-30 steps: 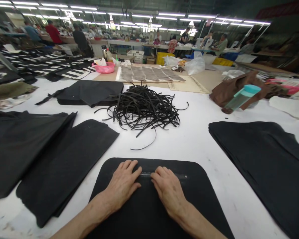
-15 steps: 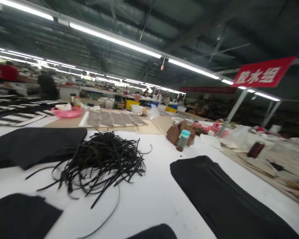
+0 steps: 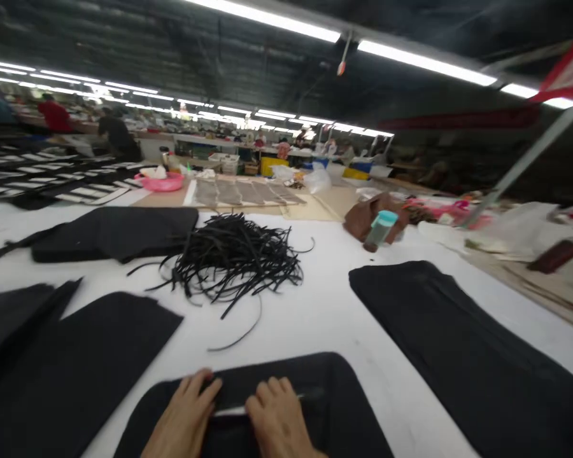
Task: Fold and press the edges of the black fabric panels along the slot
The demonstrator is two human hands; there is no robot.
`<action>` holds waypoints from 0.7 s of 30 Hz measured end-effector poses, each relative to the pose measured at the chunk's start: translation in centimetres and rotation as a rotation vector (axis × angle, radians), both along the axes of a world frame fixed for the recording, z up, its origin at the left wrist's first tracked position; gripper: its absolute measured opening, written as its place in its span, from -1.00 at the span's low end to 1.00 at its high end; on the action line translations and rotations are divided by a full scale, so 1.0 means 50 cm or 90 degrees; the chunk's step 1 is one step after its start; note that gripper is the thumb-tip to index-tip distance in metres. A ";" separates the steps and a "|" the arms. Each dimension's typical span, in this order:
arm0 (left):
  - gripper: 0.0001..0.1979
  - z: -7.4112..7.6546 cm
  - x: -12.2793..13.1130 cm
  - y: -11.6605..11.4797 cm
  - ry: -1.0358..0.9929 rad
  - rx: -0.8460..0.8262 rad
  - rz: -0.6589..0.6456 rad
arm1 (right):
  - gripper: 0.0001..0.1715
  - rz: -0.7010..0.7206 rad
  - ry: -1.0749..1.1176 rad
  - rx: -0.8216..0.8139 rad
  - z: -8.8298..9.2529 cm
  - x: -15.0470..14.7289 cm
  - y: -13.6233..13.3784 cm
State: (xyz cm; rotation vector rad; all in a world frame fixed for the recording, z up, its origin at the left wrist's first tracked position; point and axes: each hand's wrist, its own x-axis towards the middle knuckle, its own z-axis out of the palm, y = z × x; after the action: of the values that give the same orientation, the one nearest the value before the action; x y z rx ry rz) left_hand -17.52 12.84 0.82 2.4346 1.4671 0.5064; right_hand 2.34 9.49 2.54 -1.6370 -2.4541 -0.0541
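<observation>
Tabletop: long white work table (image 3: 318, 331) in a strip-lit factory hall.
Fingers: our left fingers (image 3: 203, 387) and right fingers (image 3: 272, 395) lie flat, close together on each hand, pressing down without clamping anything.
Hands: our left hand (image 3: 184, 416) and right hand (image 3: 279, 423) sit just apart at 6 o'clock, on a round-cornered black fabric panel (image 3: 348, 413), astride a thin pale strip (image 3: 230, 411).
Change: our view has tipped up toward the ceiling, dropping both hands to the bottom edge.
Around: a tangled heap of thin black strips (image 3: 233, 261) lies at 12 o'clock, a flat black panel (image 3: 449, 343) at 2 o'clock, stacked black panels (image 3: 76, 362) at 10 o'clock, and a clear teal-lidded bottle (image 3: 381, 228) at 1 o'clock.
</observation>
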 end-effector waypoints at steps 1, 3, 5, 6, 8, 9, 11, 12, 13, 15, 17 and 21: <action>-0.66 0.017 0.002 -0.008 -0.029 -0.013 0.018 | -0.82 -0.023 0.010 -0.021 0.001 -0.004 -0.007; -0.67 0.053 0.008 -0.014 -0.056 -0.036 0.048 | -0.82 -0.022 0.040 -0.068 0.009 -0.003 -0.012; -0.69 0.082 0.013 -0.015 -0.066 -0.070 0.026 | -0.80 0.004 0.052 -0.111 0.018 0.003 -0.008; -0.70 0.092 0.016 -0.017 -0.073 -0.094 0.001 | -0.79 0.016 0.055 -0.124 0.021 0.006 -0.006; -0.70 0.099 0.022 -0.025 -0.072 -0.130 -0.043 | -0.79 0.027 0.061 -0.135 0.026 0.009 -0.004; -0.70 0.098 0.027 -0.030 -0.064 -0.138 -0.060 | -0.78 0.030 0.064 -0.139 0.027 0.009 -0.004; -0.71 0.090 0.037 -0.038 -0.036 -0.137 -0.082 | -0.78 0.035 0.066 -0.143 0.028 0.008 -0.006; -0.72 0.085 0.043 -0.041 -0.019 -0.133 -0.090 | -0.79 0.036 0.067 -0.143 0.028 0.007 -0.007; -0.73 0.080 0.048 -0.042 -0.002 -0.128 -0.096 | -0.79 0.036 0.068 -0.141 0.028 0.007 -0.008; -0.75 0.070 0.058 -0.041 0.029 -0.120 -0.100 | -0.79 0.039 0.074 -0.130 0.026 0.007 -0.008; -0.76 0.062 0.064 -0.040 0.053 -0.111 -0.095 | -0.78 0.047 0.083 -0.124 0.023 0.009 -0.007; -0.76 0.051 0.067 -0.041 0.081 -0.106 -0.080 | -0.77 0.061 0.084 -0.128 0.015 0.013 -0.007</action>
State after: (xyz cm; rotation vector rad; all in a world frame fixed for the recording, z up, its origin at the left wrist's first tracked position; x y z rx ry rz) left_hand -14.15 10.81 3.40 2.4445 1.3341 0.1976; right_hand 3.00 9.14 3.30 -1.5387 -2.4993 0.3138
